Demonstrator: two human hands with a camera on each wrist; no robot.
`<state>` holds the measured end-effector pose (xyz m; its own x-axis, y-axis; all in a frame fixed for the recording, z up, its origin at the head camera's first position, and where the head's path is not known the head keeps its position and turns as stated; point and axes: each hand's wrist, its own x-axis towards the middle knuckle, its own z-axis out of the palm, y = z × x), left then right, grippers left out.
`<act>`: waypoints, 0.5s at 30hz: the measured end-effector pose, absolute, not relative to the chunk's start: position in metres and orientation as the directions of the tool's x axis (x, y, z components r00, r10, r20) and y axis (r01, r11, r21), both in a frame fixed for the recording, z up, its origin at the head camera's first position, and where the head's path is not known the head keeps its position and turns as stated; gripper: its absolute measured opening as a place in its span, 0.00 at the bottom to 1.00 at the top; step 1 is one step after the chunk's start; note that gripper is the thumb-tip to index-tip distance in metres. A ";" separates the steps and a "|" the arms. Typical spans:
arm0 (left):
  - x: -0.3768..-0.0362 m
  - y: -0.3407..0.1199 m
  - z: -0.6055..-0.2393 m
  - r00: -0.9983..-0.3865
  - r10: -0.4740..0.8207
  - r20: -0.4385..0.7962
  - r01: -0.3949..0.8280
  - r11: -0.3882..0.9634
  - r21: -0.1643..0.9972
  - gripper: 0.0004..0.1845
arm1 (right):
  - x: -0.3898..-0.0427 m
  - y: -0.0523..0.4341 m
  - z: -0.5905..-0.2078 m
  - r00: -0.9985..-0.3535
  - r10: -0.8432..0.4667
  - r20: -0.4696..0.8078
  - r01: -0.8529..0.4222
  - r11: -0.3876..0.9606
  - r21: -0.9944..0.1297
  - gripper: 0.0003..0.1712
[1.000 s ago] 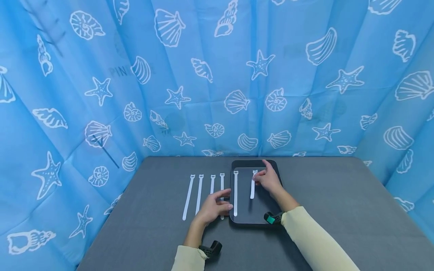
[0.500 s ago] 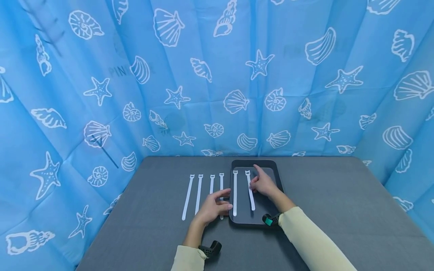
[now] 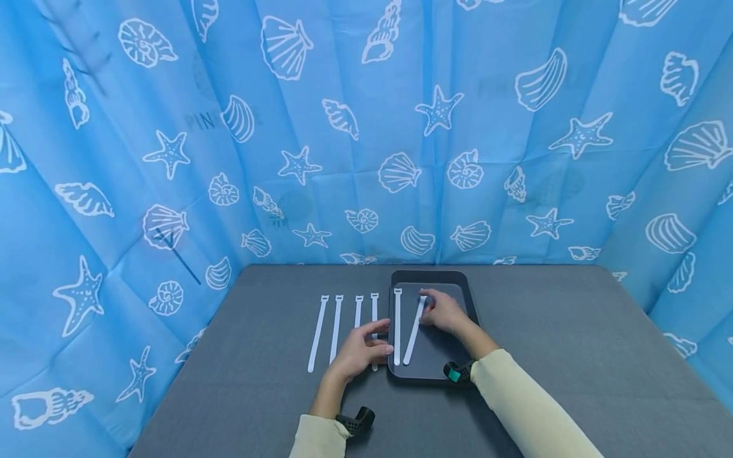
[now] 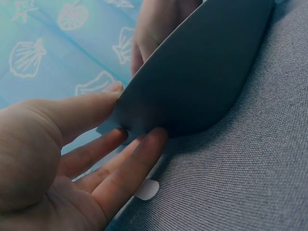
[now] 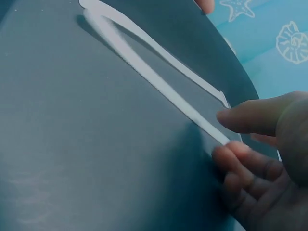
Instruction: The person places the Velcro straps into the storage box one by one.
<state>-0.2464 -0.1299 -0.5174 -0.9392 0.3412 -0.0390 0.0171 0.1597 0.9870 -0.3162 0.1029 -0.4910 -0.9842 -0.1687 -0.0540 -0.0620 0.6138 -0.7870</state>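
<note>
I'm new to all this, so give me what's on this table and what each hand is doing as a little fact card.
Surface: gray table
Container: dark tray
Straps on table: four white straps, left of the tray, some partly hidden by the left hand
Straps in tray: upright-running strap along the left side; slanted strap beside it, near ends closer together
Left hand: touches the tray's left edge
Right hand: fingers at the slanted strap's far end; firm grip unclear
Backdrop: blue seashell curtain

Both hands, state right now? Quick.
Left hand: open, touching the left side of the tray.
Right hand: closed, holding a white strap over the tray.
</note>
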 end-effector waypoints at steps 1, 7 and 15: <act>-0.246 -0.130 -0.517 -0.939 0.342 -0.037 0.019 0.160 0.987 0.31 | -0.316 0.103 -0.491 -0.985 -0.168 -0.051 -0.067 0.630 -0.774 0.34; -0.247 -0.129 -0.517 -0.939 0.341 -0.036 0.019 0.157 0.987 0.31 | -0.315 0.100 -0.491 -0.990 -0.135 -0.027 -0.082 0.733 -0.675 0.31; -0.246 -0.130 -0.516 -0.940 0.340 -0.036 0.020 0.160 0.987 0.31 | -0.312 0.095 -0.486 -0.984 -0.170 -0.046 -0.123 0.850 -0.513 0.36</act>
